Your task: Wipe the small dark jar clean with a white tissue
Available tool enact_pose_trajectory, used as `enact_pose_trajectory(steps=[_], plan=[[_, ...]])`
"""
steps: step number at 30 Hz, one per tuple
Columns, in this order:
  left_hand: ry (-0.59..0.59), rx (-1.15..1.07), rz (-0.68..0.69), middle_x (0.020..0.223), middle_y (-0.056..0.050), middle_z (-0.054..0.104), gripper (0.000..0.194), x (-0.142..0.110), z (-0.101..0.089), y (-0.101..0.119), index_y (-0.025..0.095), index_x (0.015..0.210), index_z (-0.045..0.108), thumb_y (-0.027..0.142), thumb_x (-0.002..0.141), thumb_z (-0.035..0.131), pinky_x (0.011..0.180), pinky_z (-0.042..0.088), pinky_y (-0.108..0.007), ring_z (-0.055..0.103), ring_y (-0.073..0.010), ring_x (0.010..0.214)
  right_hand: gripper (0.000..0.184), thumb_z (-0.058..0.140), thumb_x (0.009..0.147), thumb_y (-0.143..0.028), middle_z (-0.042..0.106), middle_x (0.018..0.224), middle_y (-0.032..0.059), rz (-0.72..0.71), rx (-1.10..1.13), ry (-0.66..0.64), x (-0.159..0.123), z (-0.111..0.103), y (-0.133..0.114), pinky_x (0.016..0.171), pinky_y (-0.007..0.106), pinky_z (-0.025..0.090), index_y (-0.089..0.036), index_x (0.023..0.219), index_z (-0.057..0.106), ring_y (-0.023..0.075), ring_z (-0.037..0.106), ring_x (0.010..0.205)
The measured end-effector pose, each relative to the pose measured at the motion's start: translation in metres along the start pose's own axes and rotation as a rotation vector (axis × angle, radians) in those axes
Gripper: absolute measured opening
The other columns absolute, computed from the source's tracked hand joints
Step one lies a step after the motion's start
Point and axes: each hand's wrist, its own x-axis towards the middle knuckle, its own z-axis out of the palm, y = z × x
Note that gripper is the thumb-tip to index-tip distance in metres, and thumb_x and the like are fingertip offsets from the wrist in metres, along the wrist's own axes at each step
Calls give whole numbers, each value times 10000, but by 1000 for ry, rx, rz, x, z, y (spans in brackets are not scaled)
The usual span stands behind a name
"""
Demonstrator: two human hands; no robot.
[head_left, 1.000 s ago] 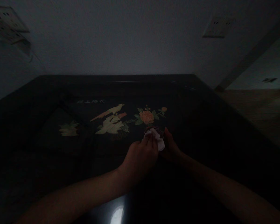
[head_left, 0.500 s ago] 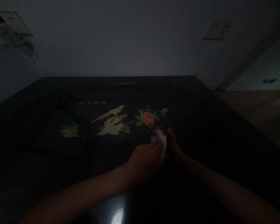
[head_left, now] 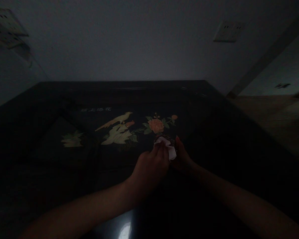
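The scene is very dark. My left hand is closed on a crumpled white tissue and presses it against a small dark round object. My right hand wraps round that object from the right side. I cannot make out what the object is. Both hands hover over a glossy black table, just in front of its inlaid orange flower.
The table top carries an inlaid bird and leaves and a line of pale characters. A pale wall with a socket plate rises behind. At the right lies wooden floor. A light reflection shines near me.
My left hand with the tissue moved a little right and down over the dark object, then came back up and left. The right hand kept its hold.
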Motion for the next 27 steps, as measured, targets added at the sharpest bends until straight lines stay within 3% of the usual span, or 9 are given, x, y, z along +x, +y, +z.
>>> enact_pose_trajectory(steps=[4,7,11,15,22,27], plan=[[-96,-82,83,896,-123,694,199,2,-7,-3,87,957,612,35,830,468,569,539,-282,678,-220,796,551,509,749,-675,728,888,84,5,-29,13,-1,0,2,829,354,500,-190,945,680,247,646,972],[-120,-185,117,861,-79,679,143,3,-7,-7,122,936,579,61,840,491,580,531,-274,673,-199,772,561,526,738,-670,726,894,79,-25,-56,-4,-3,5,-1,774,349,516,-185,982,669,257,652,952],[-134,-316,49,834,-48,667,93,4,-3,-6,144,969,524,156,883,490,608,525,-274,675,-191,772,581,492,767,-663,724,917,86,-63,-103,15,-7,12,-7,726,351,531,-175,1038,652,267,662,927],[-152,-404,32,838,-50,667,103,3,-1,-2,143,981,503,192,895,473,612,533,-302,677,-209,770,577,503,752,-669,732,912,80,-73,-88,35,-8,13,-9,778,365,528,-176,1003,666,265,669,920],[77,-314,111,984,-109,664,177,1,8,2,100,1048,513,182,894,480,769,540,-303,647,-214,968,532,511,740,-663,742,868,83,-26,-40,79,-7,9,-7,922,388,479,-177,873,682,267,649,1015],[105,-211,48,1177,-145,628,338,1,11,3,87,1109,529,344,890,514,758,553,-314,591,-248,1107,551,483,756,-670,738,884,95,9,-13,101,-8,6,-6,949,397,465,-170,871,686,272,639,1044]])
